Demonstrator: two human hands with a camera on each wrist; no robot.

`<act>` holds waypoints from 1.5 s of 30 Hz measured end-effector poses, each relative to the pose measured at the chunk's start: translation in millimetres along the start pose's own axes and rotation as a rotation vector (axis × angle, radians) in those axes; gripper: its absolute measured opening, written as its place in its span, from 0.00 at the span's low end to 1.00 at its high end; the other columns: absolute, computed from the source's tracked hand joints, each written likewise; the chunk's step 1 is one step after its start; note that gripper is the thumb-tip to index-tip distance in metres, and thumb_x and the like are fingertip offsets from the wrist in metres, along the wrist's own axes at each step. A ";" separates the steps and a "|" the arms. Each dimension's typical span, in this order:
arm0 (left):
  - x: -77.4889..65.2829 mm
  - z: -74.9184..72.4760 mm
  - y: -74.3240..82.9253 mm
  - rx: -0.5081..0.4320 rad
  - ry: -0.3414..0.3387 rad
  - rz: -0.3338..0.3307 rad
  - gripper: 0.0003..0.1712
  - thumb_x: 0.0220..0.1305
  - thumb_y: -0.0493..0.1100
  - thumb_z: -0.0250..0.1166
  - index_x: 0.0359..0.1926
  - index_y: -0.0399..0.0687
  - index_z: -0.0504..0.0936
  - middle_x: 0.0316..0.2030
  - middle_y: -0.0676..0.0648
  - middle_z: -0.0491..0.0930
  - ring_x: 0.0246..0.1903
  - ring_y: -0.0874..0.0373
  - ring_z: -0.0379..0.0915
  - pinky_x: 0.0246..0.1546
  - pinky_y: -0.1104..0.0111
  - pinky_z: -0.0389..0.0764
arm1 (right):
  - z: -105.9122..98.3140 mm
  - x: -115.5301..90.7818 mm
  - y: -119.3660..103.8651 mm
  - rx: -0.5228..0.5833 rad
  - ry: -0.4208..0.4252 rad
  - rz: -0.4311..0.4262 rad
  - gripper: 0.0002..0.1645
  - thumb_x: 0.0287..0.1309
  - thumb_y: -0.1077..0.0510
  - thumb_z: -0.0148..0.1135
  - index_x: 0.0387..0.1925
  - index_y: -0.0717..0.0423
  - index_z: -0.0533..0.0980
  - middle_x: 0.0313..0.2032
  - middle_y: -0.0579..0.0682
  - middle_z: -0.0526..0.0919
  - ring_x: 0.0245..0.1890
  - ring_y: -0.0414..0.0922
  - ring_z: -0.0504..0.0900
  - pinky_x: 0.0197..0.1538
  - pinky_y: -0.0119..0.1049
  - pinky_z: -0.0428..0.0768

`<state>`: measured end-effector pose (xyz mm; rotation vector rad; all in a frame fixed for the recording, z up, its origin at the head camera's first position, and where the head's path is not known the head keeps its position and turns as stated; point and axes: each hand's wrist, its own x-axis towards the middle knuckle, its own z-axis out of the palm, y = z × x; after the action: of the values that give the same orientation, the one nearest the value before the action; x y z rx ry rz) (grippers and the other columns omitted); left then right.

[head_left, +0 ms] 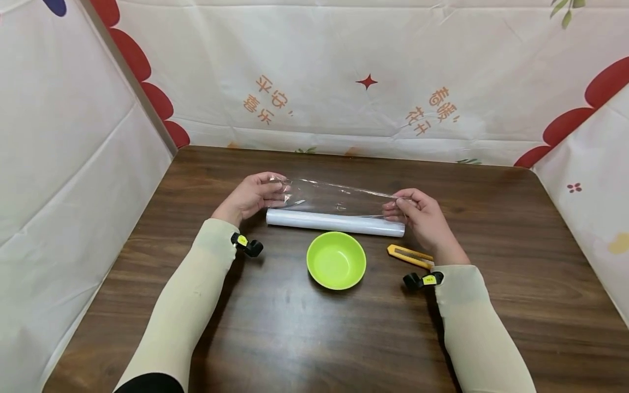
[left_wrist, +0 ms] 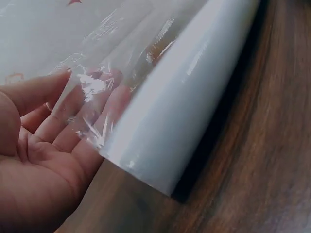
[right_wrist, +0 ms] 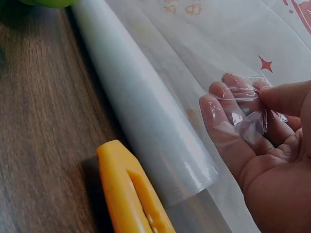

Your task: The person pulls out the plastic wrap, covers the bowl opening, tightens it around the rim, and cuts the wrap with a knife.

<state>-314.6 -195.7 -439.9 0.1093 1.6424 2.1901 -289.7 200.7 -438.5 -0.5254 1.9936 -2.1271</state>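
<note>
A roll of cling film (head_left: 336, 222) lies crosswise on the table, with a clear sheet of cling film (head_left: 339, 197) drawn up from it on the far side. My left hand (head_left: 255, 195) pinches the sheet's left corner between thumb and fingers, close to the roll's left end. At the other corner my right hand (head_left: 417, 212) pinches the film, which bunches at the thumb (right_wrist: 284, 97) in the right wrist view. Between the hands the sheet's top edge is stretched fairly straight. A green bowl (head_left: 336, 261) stands just in front of the roll.
A yellow utility knife (head_left: 410, 255) lies right of the bowl, partly under the right wrist. The brown wooden table (head_left: 314, 344) ends at a printed cloth backdrop (head_left: 324, 60) behind, with cloth on both sides too.
</note>
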 end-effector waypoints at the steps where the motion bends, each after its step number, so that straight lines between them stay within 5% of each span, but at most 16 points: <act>1: -1.2 1.0 0.9 -0.012 0.007 0.013 0.15 0.63 0.35 0.55 0.50 0.35 0.71 0.39 0.41 0.81 0.39 0.47 0.81 0.45 0.54 0.79 | -0.2 0.5 -0.2 -0.006 -0.001 -0.005 0.19 0.64 0.60 0.48 0.49 0.73 0.63 0.38 0.57 0.82 0.39 0.48 0.83 0.42 0.42 0.81; 10: -22.0 5.3 3.0 -0.057 0.020 0.162 0.15 0.64 0.37 0.54 0.49 0.34 0.75 0.39 0.40 0.82 0.40 0.49 0.81 0.45 0.56 0.79 | 4.8 4.5 -9.9 -0.131 0.014 0.008 0.21 0.64 0.54 0.50 0.51 0.67 0.69 0.40 0.54 0.83 0.41 0.46 0.83 0.44 0.39 0.81; 19: -37.8 11.0 5.0 -0.064 0.064 0.260 0.16 0.63 0.40 0.55 0.51 0.39 0.76 0.39 0.45 0.83 0.40 0.52 0.81 0.44 0.60 0.80 | 7.0 -0.3 -22.2 -0.012 -0.035 -0.106 0.18 0.64 0.61 0.48 0.48 0.74 0.69 0.40 0.54 0.83 0.41 0.47 0.83 0.46 0.39 0.80; 29: -49.7 20.1 22.0 -0.003 -0.028 0.364 0.15 0.65 0.38 0.53 0.48 0.30 0.75 0.39 0.44 0.83 0.42 0.49 0.80 0.46 0.57 0.79 | 4.1 -6.8 -40.4 -0.084 -0.013 -0.153 0.19 0.63 0.60 0.49 0.49 0.72 0.71 0.40 0.52 0.84 0.40 0.46 0.84 0.43 0.36 0.81; 38: -57.7 30.0 28.6 0.075 -0.011 0.395 0.21 0.64 0.40 0.55 0.50 0.24 0.70 0.39 0.45 0.84 0.41 0.49 0.81 0.45 0.58 0.79 | 1.2 -16.4 -45.2 0.002 -0.054 -0.190 0.17 0.64 0.64 0.47 0.48 0.75 0.69 0.41 0.55 0.84 0.40 0.48 0.84 0.45 0.40 0.80; 45: -61.3 31.6 30.6 0.080 -0.048 0.416 0.17 0.65 0.39 0.54 0.48 0.28 0.75 0.38 0.44 0.83 0.41 0.49 0.80 0.46 0.56 0.79 | 0.0 -17.7 -43.8 0.086 -0.078 -0.238 0.16 0.64 0.69 0.43 0.48 0.79 0.67 0.40 0.59 0.83 0.40 0.50 0.83 0.44 0.43 0.80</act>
<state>-257.2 -196.1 -391.0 0.5683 1.8088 2.3888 -268.6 210.9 -397.4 -0.8548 1.8702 -2.2748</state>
